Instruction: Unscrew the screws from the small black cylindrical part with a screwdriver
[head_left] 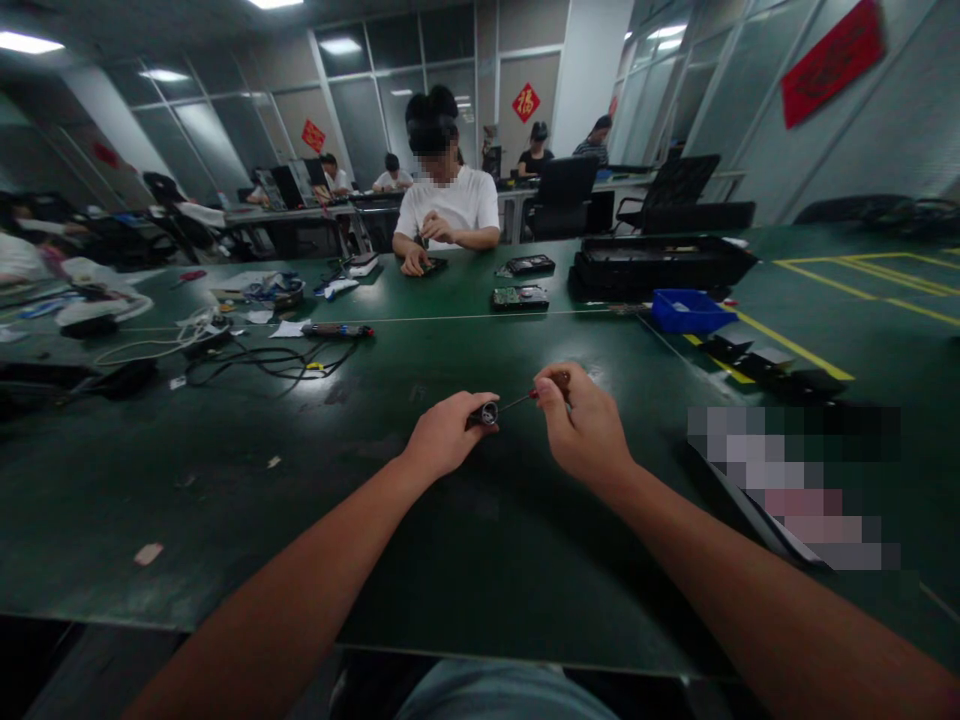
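My left hand (444, 432) is closed round a small dark cylindrical part (489, 413), whose round open end faces right and toward me. A screwdriver (517, 403) is in my right hand (581, 420), its handle gripped between thumb and fingers. The thin metal shaft points left, and its tip is close to the round end of the part; whether they touch I cannot tell. Both hands are just above the green table (480, 550). Most of the cylindrical part is hidden behind my left fingers.
Across the table a person (450, 205) works on a dark item. Hard drives (520, 297) lie ahead, beside a black tray (660, 265) and a blue bin (690, 310). Black cables (270, 362) and a dark tool (337, 330) lie left. A blurred-out flat item (780, 490) is at right.
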